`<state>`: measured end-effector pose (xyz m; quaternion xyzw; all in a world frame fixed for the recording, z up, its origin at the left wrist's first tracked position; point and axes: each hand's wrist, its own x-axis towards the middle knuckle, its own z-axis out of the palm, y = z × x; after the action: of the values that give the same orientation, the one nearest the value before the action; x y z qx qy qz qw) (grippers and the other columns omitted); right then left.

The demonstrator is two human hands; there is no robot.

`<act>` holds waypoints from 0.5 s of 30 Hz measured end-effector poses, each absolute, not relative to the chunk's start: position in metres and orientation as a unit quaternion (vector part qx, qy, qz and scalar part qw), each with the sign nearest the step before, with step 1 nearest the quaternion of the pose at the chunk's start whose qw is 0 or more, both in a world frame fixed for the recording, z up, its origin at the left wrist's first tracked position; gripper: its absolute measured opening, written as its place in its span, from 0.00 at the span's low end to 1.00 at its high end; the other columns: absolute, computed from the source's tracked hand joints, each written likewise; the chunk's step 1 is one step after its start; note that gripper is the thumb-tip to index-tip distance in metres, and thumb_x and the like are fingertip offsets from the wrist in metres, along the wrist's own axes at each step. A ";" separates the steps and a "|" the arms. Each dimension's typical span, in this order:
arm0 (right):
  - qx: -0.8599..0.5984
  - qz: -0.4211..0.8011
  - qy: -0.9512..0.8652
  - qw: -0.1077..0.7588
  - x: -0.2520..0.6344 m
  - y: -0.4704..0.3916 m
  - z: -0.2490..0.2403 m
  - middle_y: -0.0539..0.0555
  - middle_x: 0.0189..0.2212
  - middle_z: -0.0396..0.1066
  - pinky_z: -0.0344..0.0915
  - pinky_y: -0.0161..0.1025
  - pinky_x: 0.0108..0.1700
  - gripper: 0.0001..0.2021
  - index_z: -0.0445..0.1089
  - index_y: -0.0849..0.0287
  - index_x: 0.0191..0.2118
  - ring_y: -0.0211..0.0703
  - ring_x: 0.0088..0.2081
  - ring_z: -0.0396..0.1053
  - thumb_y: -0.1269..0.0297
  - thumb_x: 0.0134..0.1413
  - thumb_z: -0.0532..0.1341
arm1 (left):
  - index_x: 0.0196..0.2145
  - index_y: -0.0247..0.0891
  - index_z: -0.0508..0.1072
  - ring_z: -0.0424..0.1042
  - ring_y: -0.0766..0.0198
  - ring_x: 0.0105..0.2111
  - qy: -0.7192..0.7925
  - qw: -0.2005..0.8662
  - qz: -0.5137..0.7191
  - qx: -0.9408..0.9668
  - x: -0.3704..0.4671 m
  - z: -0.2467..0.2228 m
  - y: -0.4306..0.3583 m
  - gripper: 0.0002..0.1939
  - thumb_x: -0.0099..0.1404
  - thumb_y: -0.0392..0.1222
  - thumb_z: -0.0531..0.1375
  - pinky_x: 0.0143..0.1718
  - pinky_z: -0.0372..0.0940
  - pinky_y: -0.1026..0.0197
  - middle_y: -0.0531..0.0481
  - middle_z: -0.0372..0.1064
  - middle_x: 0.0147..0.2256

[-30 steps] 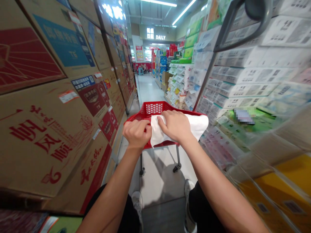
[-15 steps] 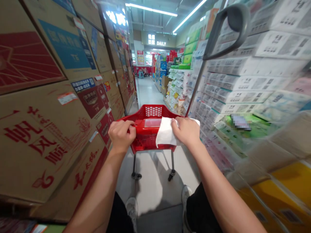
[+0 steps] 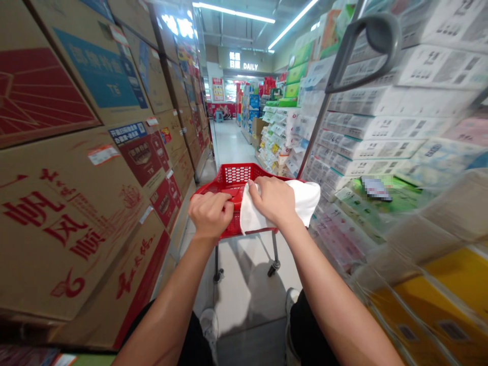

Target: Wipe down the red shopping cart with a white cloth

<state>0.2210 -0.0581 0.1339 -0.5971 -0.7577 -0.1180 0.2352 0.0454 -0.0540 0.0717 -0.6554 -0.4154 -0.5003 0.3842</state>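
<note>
Cloth [image 3: 308, 198] lies under the right hand [image 3: 275, 199], over the red handle [image 3: 237, 197].

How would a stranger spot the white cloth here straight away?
In the aisle, between stacked cardboard boxes and piled white packs, stands a red shopping cart. The cloth is draped over its handle, under the person's right hand. Soft, plain and white, it stands out against the cart's red.

Shining cool white from ceiling tube lights [image 3: 233, 12]; glaring at a lit sign [image 3: 177, 25], far left; casting soft shadows on the near floor [image 3: 251, 300]; stretching and blurring toward the edges, across cartons [image 3: 46, 168] at left and packs [image 3: 434, 109] at right; pixelating in one patch, right.
</note>
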 end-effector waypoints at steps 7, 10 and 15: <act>-0.600 -0.101 -0.749 0.262 0.232 -0.062 0.129 0.55 0.46 0.77 0.61 0.40 0.44 0.21 0.74 0.53 0.49 0.50 0.49 0.71 0.53 0.71 0.46 | 0.29 0.40 0.75 0.66 0.62 0.23 -0.401 0.415 -0.473 -0.666 0.025 0.070 -0.051 0.08 0.56 0.30 0.58 0.33 0.55 0.55 0.53 0.69 0.21; -0.586 -0.103 -0.760 0.260 0.233 -0.066 0.127 0.54 0.48 0.76 0.61 0.40 0.46 0.20 0.72 0.52 0.52 0.49 0.50 0.70 0.54 0.71 0.47 | 0.29 0.40 0.75 0.67 0.61 0.24 -0.413 0.395 -0.475 -0.669 0.014 0.068 -0.049 0.08 0.56 0.30 0.58 0.34 0.57 0.56 0.52 0.70 0.22; -0.577 -0.110 -0.774 0.237 0.227 -0.070 0.132 0.56 0.47 0.77 0.61 0.41 0.47 0.20 0.73 0.54 0.48 0.50 0.49 0.70 0.53 0.71 0.46 | 0.27 0.41 0.75 0.67 0.61 0.24 -0.442 0.370 -0.491 -0.654 0.012 0.067 -0.047 0.09 0.56 0.30 0.57 0.34 0.57 0.55 0.52 0.70 0.21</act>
<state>0.2269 -0.0698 0.1319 -0.5767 -0.7741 -0.1103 0.2365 0.0125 -0.0471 0.0668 -0.6535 -0.4423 -0.4905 0.3697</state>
